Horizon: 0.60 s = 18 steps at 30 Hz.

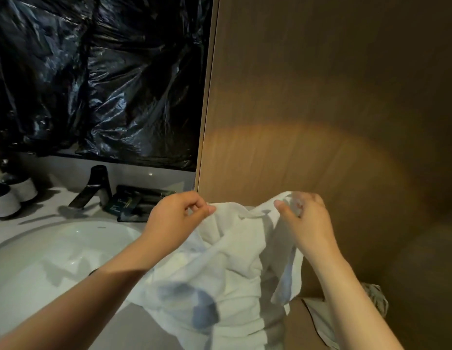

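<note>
While both hands work at the top edge of a white towel [227, 261], the cloth hangs crumpled between them, draped down over the counter edge just right of the white basin [55, 253]. Left hand [177, 218]: thumb and curled fingers pinch the towel's upper left corner. Right hand [305, 218]: fingers curled round the upper right corner, somewhat blurred. Hands held apart, about level, in front of the brown wood-grain wall panel [333, 109]. Behind the basin: dark faucet [95, 188], a dark tray of small packets [134, 203], black plastic sheeting [98, 72] over the mirror area.
</note>
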{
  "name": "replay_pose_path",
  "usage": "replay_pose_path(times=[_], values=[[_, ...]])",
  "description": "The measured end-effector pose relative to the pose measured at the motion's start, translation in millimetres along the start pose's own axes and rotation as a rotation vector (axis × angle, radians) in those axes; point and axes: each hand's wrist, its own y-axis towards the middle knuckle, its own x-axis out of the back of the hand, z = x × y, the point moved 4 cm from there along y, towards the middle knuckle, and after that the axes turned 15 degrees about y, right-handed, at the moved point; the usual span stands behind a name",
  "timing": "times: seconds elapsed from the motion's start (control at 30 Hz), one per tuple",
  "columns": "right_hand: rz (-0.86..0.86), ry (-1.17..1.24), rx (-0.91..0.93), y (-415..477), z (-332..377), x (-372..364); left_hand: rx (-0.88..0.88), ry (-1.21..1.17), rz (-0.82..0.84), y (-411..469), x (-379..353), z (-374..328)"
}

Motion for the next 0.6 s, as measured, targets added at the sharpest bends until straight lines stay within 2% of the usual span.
replay_pose_path(times=[0.07,0.1,0.17,0.23,0.3,0.4,0.5,0.6], values=[[0.034,0.044,0.186,-9,12,-4,-0.044,-0.032,-0.003,-2,-1,-5],[0.125,0.096,0.239,-13,17,-11,-0.072,-0.048,-0.004,-3,-1,-9],[0.346,0.214,0.229,-19,20,-28,-0.142,-0.091,-0.002,-4,1,-19],[0.45,0.262,0.196,-20,17,-40,-0.222,-0.111,-0.022,-4,5,-33],[0.413,0.304,0.206,-16,19,-40,-0.276,-0.106,-0.043,-3,12,-40],[0.257,0.375,0.294,-9,27,-19,-0.286,-0.031,0.04,3,13,-30],[0.157,0.379,0.395,-2,40,-1,-0.196,0.049,0.109,5,9,-7],[0.018,0.414,0.405,13,54,16,-0.119,0.07,0.077,12,16,4]])
